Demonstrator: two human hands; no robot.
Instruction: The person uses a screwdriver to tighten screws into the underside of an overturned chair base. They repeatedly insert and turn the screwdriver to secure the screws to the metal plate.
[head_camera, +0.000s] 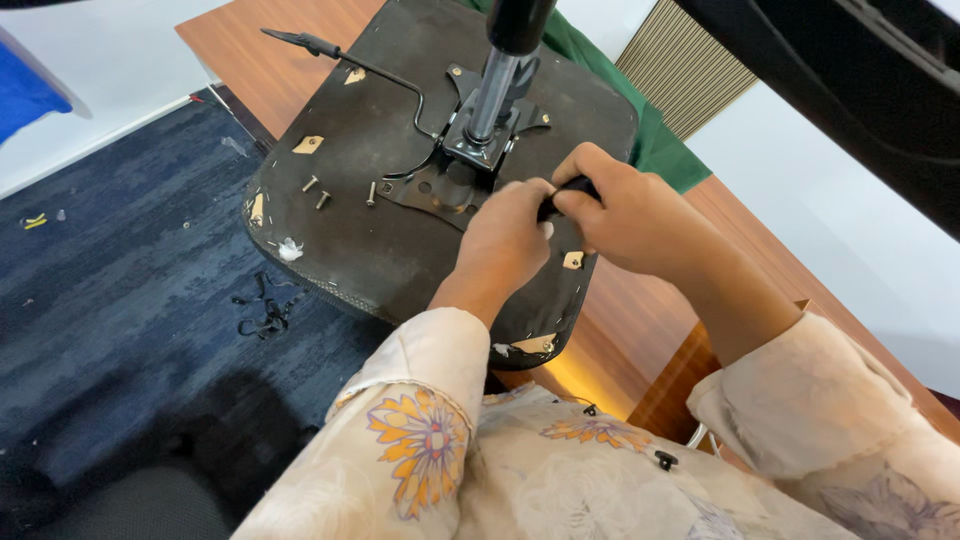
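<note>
Screws (322, 192) lie loose on seat underside (350, 240) — right hand (625, 215) grips black handle (565, 195), left hand (505, 240) curled, hold unclear.

**Materials and finishes**

The seat base (370, 230) is matt black board, rough and scuffed, with frayed edging. Its plate (440, 190) is dark, dull metal; the column (490, 95) is polished, shiny metal. The lever (390, 75) looks like thin dark metal rod. The loose screws (322, 198) are pale metal. The surface (270, 70) is smooth brown wood veneer. The floor carpet (120, 280) is coarse blue pile. The tool handle (568, 190) looks like matt black plastic.
</note>
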